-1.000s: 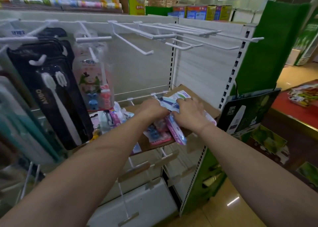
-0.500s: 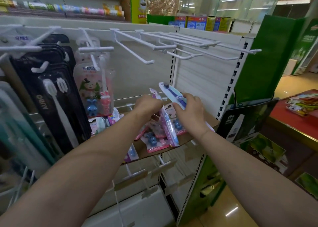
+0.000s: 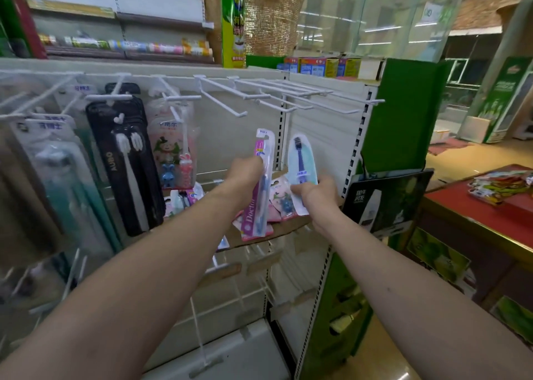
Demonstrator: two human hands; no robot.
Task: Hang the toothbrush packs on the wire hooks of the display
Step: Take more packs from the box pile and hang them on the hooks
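While both arms reach toward the display, each hand holds one toothbrush pack upright. Left hand [image 3: 247, 170] grips the pink pack [image 3: 259, 189] round its middle, so the hang-tab end stands above the fist and the lower end projects below. Right hand [image 3: 315, 191] pinches the pale blue pack [image 3: 300, 160] near its lower end, most of it rising above the fingers. Both packs sit below the bare wire hooks [image 3: 277, 95]. Further packs lie on the cardboard tray [image 3: 288, 229] beneath.
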